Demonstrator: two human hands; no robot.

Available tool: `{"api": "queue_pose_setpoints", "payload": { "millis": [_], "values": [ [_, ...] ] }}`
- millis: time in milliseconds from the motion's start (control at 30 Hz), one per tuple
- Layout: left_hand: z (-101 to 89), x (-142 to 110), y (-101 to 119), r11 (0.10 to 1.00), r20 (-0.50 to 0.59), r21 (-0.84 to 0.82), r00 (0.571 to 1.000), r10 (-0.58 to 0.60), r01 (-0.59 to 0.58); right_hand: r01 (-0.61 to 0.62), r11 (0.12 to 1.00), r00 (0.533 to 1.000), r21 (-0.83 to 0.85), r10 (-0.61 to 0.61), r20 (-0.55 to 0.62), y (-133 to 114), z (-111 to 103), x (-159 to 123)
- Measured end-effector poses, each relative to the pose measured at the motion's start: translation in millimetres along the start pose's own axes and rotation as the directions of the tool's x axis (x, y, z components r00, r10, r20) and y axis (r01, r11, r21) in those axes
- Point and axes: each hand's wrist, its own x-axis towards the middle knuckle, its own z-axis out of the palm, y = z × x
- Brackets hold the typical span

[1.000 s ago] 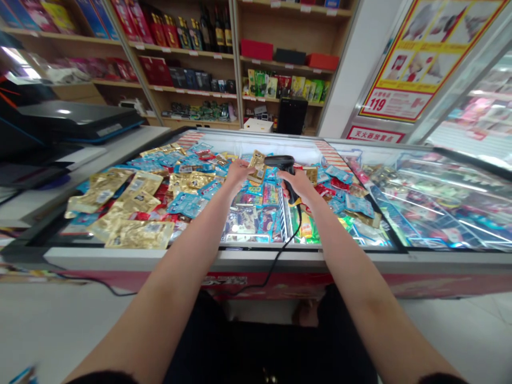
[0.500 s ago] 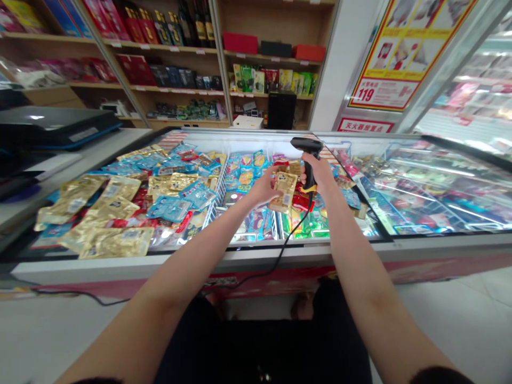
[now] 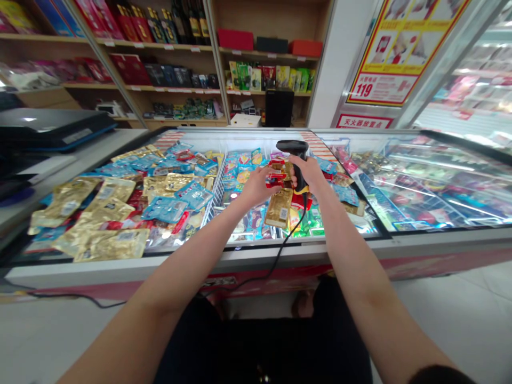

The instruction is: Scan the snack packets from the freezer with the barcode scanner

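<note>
My right hand (image 3: 304, 172) grips a black handheld barcode scanner (image 3: 294, 145) by its handle, head pointing left, its cable running down toward me. To its left, my left hand (image 3: 258, 185) has its thumb and fingers curled around a small red packet (image 3: 276, 177), partly covered by the fingers. Just below the hands a gold foil packet (image 3: 279, 209) with a barcode label lies over the freezer's glass, apart from my left fingers. More red packaging (image 3: 301, 201) shows under the scanner.
Gold and blue snack packets (image 3: 164, 209) are heaped on the glass at the left. The chest freezer (image 3: 120, 273) spans the width before me, with white wire baskets (image 3: 215, 194) inside. A black machine (image 3: 52, 128) stands on the left counter. Stocked shelves (image 3: 160, 88) stand behind.
My left hand has let go of the gold packet and moved to the red packet. The gold packet now lies lower. The scanner has shifted left with my right hand.
</note>
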Motion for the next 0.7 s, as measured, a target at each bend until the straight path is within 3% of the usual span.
{"api": "queue_pose_setpoints", "payload": {
  "millis": [200, 333, 500, 700],
  "values": [
    [-17.3, 2.2, -18.0, 0.997, 0.011, 0.075, 0.999, -0.035, 0.035, -0.036, 0.999, 0.998, -0.040, 0.038, 0.044, 4.1, 8.7, -0.8],
    [-37.7, 1.9, -30.6, 0.965, -0.093, 0.212, 0.986, -0.135, 0.153, -0.064, 0.998, 0.995, -0.002, 0.064, 0.070, -0.7, 20.8, -4.6],
    [-71.7, 0.3, -62.3, 0.866, -0.255, 0.297, 0.907, -0.334, 0.402, -0.084, 0.996, 0.986, 0.027, 0.079, 0.146, -6.7, 48.1, -6.6],
    [-106.2, -10.1, -119.6, 0.804, -0.356, 0.286, 0.837, -0.416, 0.522, -0.132, 0.991, 0.959, -0.038, 0.137, 0.249, 2.9, 94.4, 2.3]
  ]
}}
